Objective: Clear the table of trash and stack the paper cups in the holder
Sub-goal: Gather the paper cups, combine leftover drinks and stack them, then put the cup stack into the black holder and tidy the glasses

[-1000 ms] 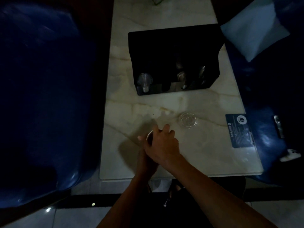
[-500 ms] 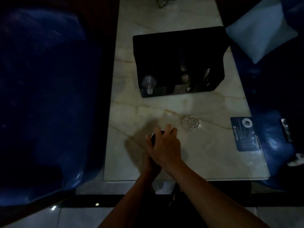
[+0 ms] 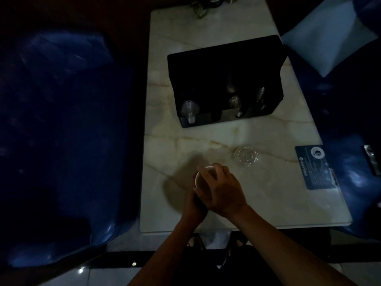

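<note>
Our two forearms reach in from the near edge and meet over the front of the tabletop. Our right hand lies on top, fingers curled over the rim of a white paper cup, its grip closed on the cup. Our left hand is tucked beneath the right and mostly covered; it seems wrapped around the lower part of the same cup, but we cannot tell how firmly its grip closes. Only the pale rim of the cup shows, at the left of our knuckles, and a soft shadow falls on the marble beside it.

Just beyond our hands, to the right, a clear plastic lid lies flat on the stone. Near the right edge rests a blue printed card.

Farther back stands the black holder, its open front facing us. The left slot holds clear plastic cups; the slots to the right hold shiny items too dim to name.

Blue seats flank the pale veined marble on both sides, a light cushion sits at the far right, and the room is dark.
</note>
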Available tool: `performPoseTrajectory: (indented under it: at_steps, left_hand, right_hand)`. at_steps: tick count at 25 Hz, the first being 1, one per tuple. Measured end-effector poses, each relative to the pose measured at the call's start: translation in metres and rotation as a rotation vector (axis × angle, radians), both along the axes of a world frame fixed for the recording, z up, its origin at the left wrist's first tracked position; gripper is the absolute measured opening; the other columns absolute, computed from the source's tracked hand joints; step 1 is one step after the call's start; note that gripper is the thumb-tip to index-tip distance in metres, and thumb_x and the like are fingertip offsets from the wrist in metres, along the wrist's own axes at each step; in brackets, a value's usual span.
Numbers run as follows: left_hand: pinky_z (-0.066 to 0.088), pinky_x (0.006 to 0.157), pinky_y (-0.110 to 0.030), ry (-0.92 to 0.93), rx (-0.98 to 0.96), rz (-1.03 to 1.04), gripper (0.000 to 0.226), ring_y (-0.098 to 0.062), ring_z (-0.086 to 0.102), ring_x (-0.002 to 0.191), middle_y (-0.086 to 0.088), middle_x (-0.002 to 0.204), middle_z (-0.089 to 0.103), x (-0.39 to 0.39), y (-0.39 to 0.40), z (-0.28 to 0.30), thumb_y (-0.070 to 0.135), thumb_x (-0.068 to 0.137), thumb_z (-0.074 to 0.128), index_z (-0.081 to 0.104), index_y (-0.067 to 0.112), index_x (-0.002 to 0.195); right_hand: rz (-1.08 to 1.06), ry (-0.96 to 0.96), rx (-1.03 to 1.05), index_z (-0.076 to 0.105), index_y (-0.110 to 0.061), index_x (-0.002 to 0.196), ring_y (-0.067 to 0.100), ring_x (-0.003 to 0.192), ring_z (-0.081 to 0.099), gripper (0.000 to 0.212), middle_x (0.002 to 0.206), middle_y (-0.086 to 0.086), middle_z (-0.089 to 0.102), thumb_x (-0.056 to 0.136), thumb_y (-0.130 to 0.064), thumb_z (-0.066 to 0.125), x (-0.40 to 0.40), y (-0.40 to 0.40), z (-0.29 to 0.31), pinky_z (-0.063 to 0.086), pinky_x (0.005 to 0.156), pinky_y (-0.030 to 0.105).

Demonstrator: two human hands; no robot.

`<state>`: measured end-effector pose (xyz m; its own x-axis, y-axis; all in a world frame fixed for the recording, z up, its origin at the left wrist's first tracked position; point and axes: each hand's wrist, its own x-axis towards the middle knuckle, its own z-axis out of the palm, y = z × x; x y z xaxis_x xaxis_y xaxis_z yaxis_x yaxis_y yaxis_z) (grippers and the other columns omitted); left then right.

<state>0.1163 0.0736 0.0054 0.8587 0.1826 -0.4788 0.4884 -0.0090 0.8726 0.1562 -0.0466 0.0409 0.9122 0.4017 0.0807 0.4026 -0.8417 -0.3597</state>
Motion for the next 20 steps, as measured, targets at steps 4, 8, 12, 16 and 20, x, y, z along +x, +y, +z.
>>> performPoseTrajectory:
  at_steps: [4, 8, 12, 16, 20]
  left_hand:
    - [0.052, 0.086, -0.011, 0.043, -0.211, 0.03, 0.036, -0.011, 0.061, 0.109, -0.017, 0.125, 0.061, 0.003, -0.005, 0.011, -0.002, 0.101, 0.043, 0.047, -0.004, 0.137]
    - [0.058, 0.071, -0.027, 0.134, -0.527, 0.204, 0.027, -0.022, 0.063, 0.092, -0.014, 0.105, 0.063, 0.008, -0.005, 0.039, 0.01, 0.105, 0.032, 0.058, 0.008, 0.114]
    - [0.061, 0.063, -0.027, -0.165, 0.019, -0.072, 0.058, -0.011, 0.072, 0.083, -0.002, 0.101, 0.071, 0.022, 0.006, 0.069, 0.002, 0.068, 0.08, 0.055, 0.024, 0.116]
    - [0.062, 0.068, -0.027, -0.301, 0.467, -0.218, 0.061, 0.0, 0.072, 0.086, 0.013, 0.1, 0.073, 0.037, 0.01, 0.094, 0.04, 0.066, 0.082, 0.053, 0.037, 0.119]
    - [0.062, 0.075, -0.026, -0.272, 0.53, -0.228, 0.075, 0.007, 0.068, 0.092, 0.023, 0.104, 0.07, 0.044, 0.01, 0.109, 0.048, 0.056, 0.088, 0.049, 0.044, 0.12]
  right_hand:
    - [-0.027, 0.03, 0.037, 0.051, -0.027, 0.138, 0.029, 0.111, 0.051, 0.062, 0.129, 0.013, 0.05, 0.089, -0.066, 0.045, 0.0, 0.004, -0.001, 0.055, 0.075, 0.038]
    - [-0.096, 0.086, 0.158, 0.057, -0.031, 0.133, 0.023, 0.111, 0.054, 0.061, 0.128, 0.003, 0.053, 0.085, -0.067, 0.051, 0.002, 0.007, 0.01, 0.056, 0.076, 0.037]
    - [-0.18, 0.234, 0.266, 0.048, -0.042, 0.135, 0.011, 0.111, 0.056, 0.073, 0.126, -0.016, 0.05, 0.073, -0.08, 0.05, 0.026, 0.012, 0.043, 0.051, 0.089, 0.029]
    - [-0.306, 0.19, 0.496, 0.051, -0.04, 0.133, 0.007, 0.104, 0.058, 0.071, 0.118, -0.017, 0.052, 0.071, -0.075, 0.057, 0.03, 0.011, 0.07, 0.051, 0.084, 0.024]
    - [-0.357, 0.306, 0.824, 0.05, -0.044, 0.133, -0.005, 0.102, 0.057, 0.07, 0.118, -0.024, 0.056, 0.07, -0.071, 0.064, 0.032, 0.003, 0.082, 0.048, 0.084, 0.018]
